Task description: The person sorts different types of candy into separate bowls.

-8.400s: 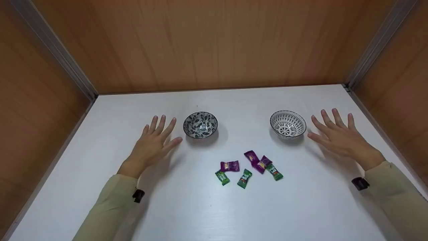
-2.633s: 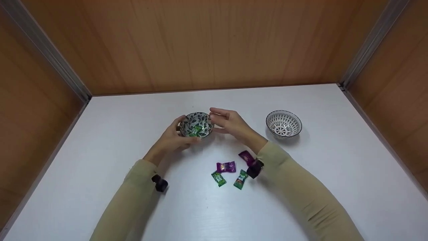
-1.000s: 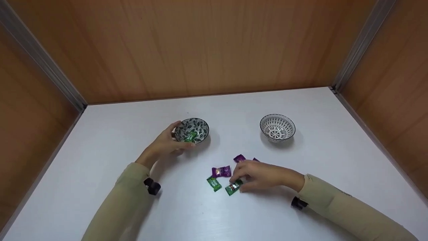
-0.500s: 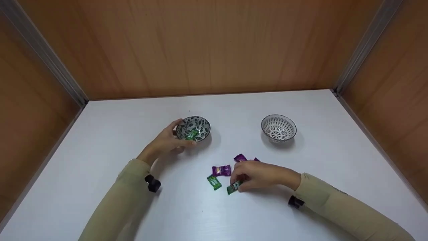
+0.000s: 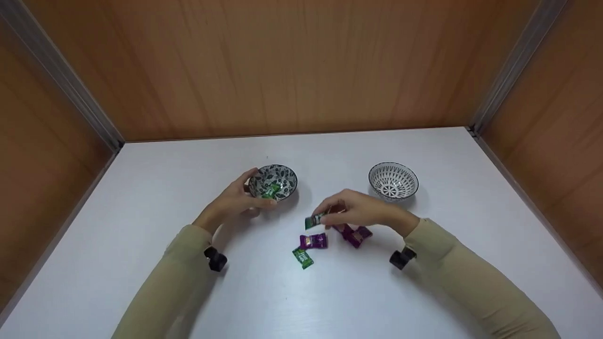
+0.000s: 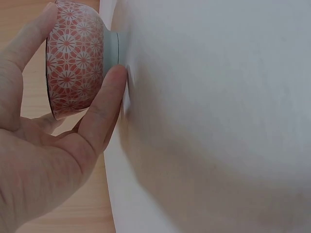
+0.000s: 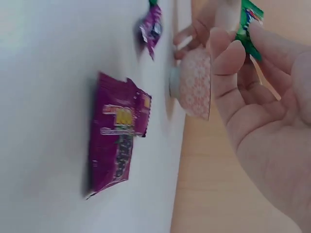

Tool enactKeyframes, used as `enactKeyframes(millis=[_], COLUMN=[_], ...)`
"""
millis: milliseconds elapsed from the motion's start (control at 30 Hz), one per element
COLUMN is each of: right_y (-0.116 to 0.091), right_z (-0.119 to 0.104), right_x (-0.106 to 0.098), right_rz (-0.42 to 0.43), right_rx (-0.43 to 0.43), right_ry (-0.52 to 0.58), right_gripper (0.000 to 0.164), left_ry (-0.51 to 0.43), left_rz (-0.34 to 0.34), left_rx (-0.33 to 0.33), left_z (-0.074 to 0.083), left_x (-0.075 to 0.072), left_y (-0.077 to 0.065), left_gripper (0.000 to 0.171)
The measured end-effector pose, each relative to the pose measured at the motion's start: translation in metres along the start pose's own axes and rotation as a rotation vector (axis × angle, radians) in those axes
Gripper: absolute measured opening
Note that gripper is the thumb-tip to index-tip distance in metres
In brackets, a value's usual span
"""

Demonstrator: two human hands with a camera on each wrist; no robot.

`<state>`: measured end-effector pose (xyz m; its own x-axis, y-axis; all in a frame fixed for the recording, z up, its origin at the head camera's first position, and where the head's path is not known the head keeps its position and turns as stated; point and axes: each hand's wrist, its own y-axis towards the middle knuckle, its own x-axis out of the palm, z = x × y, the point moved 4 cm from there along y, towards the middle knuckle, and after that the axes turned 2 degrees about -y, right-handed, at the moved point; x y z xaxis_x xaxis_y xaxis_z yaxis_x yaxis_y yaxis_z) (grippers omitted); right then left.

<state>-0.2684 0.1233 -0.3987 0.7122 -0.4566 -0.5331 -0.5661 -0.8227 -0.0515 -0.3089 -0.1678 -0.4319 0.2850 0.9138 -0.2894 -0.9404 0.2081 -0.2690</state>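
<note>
My left hand (image 5: 233, 200) grips the side of a small bowl (image 5: 285, 176) with dark leaves inside, thumb at the rim. Its outer wall (image 6: 73, 63) is red with white flowers in the left wrist view, fingers reaching to the foot. In that bowl lies a green-wrapped candy (image 5: 272, 190). Between thumb and fingers, my right hand (image 5: 360, 208) pinches another green candy (image 5: 312, 221), also seen raised off the table in the right wrist view (image 7: 247, 29). Below it lie a purple candy (image 5: 313, 241) and a green candy (image 5: 303, 258), with more purple candies (image 5: 358, 236) partly under the hand.
A second bowl (image 5: 393, 180), white with dark strokes, stands farther right behind my right hand. The white table (image 5: 264, 301) is enclosed by wooden panels (image 5: 301, 66) at the back and both sides.
Over the last second my right hand has taken a green candy and lifted it off the table toward the leaf-patterned bowl. Earlier, another green candy went into that bowl. My left hand keeps its hold.
</note>
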Motion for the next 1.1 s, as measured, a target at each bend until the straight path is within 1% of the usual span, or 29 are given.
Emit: enactKeyframes(millis=[100,200,367,433,567,667,800,933,1100], right_y=[0.007,0.016,0.036,0.045,0.060,0.070,0.077,0.079,0.080], right_z=[0.004,0.008,0.009,0.010,0.012,0.013,0.015,0.016,0.016], right_x=[-0.012,-0.017,-0.022,-0.024,-0.027,-0.026,-0.021,-0.019,-0.020], right_rz=[0.073,0.142,0.281,0.341,0.448,0.487,0.500,0.516,0.545], right_rx=[0.063,0.092,0.096,0.110,0.154,0.171,0.194,0.218,0.255], right_ry=[0.127,0.211,0.252,0.276,0.368,0.420,0.434,0.443,0.469], right_gripper=[0.025,0.026,0.026,0.026,0.028,0.028,0.027,0.025,0.024], left_ry=[0.024,0.037,0.024,-0.001,-0.017,-0.002,0.016,0.021,0.002], left_rz=[0.005,0.004,-0.001,-0.010,-0.020,-0.015,-0.010,-0.012,-0.010], left_rx=[0.003,-0.007,-0.008,-0.003,0.000,0.002,0.000,0.004,0.007], left_z=[0.001,0.000,0.001,0.001,0.004,0.005,0.004,0.004,0.007], left_x=[0.003,0.005,0.005,0.005,0.004,0.004,0.004,0.004,0.005], left_y=[0.002,0.003,0.002,0.002,0.003,0.003,0.002,0.003,0.003], left_gripper=[0.123,0.123,0.121,0.122,0.123,0.122,0.123,0.128,0.123])
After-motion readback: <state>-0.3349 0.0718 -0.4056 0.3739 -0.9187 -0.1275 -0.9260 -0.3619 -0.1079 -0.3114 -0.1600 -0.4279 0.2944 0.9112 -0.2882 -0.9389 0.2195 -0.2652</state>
